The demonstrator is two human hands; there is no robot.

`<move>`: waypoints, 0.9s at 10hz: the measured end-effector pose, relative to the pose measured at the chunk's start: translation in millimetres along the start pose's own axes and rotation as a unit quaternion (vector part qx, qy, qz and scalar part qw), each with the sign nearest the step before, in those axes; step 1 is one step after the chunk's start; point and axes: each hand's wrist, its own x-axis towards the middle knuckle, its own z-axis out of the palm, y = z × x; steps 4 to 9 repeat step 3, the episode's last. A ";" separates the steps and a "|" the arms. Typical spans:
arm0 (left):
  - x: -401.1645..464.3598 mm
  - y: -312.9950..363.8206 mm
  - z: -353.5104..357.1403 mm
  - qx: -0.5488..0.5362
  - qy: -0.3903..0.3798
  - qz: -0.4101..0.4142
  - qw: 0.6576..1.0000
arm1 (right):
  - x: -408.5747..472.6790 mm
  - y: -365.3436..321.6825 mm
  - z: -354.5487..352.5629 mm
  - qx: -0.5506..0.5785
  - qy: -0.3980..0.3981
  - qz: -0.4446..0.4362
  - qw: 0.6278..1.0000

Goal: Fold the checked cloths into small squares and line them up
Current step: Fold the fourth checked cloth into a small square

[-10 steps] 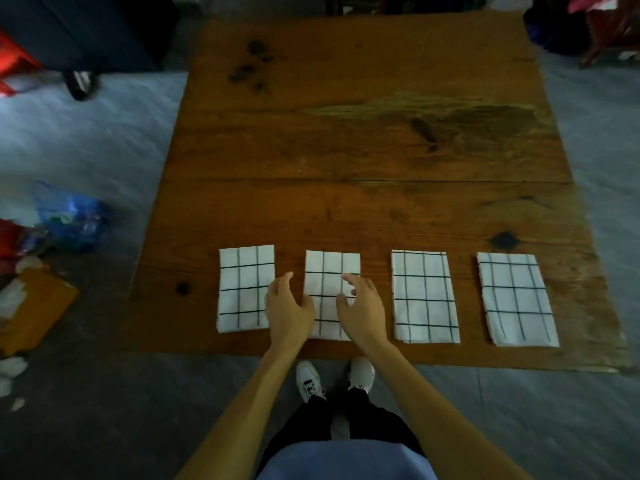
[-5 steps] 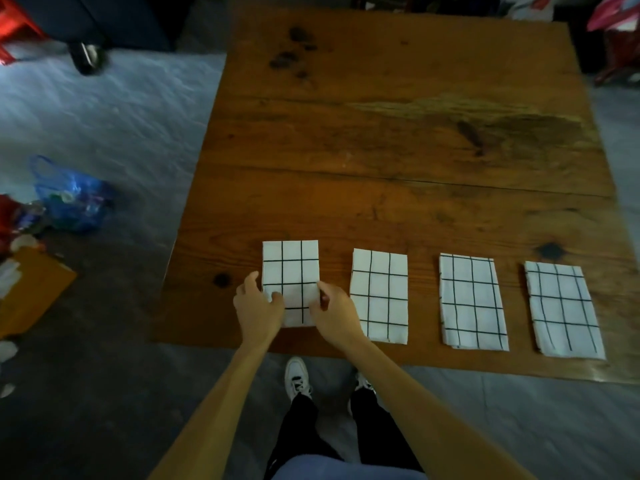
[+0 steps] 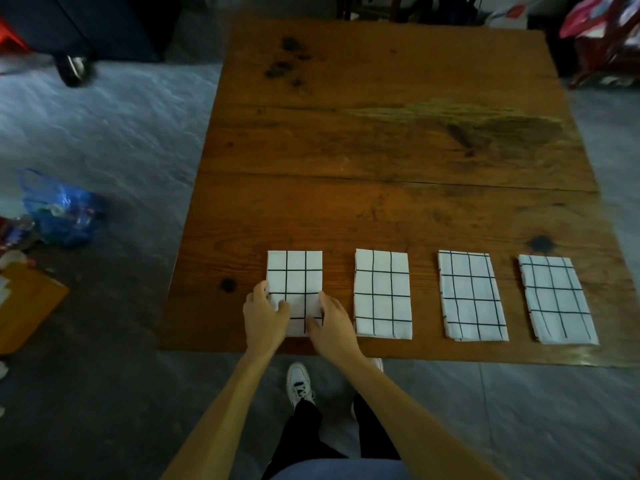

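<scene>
Several white cloths with black checks lie folded in a row along the near edge of the wooden table (image 3: 381,140). Both my hands are on the near half of the leftmost cloth (image 3: 294,275). My left hand (image 3: 265,317) lies against its left edge with the thumb on top. My right hand (image 3: 332,327) lies against its right edge, thumb resting on the cloth. The near corners of this cloth are hidden under my hands. To the right lie the second cloth (image 3: 382,292), the third cloth (image 3: 471,296) and the rightmost cloth (image 3: 556,299), untouched.
The table's near edge runs just behind my wrists, and my legs and white shoes (image 3: 299,384) stand below it. A blue plastic bag (image 3: 60,209) and an orange flat object (image 3: 27,303) lie on the floor at left. Red items (image 3: 606,36) stand at far right.
My hands have left the second cloth and come to the leftmost cloth, one on each side. The view has swung left, so the row sits further right.
</scene>
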 end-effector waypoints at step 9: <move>3.2 25.9 -24.0 0.032 -0.003 0.045 0.998 | 7.1 -4.8 -30.2 0.011 0.068 0.026 0.997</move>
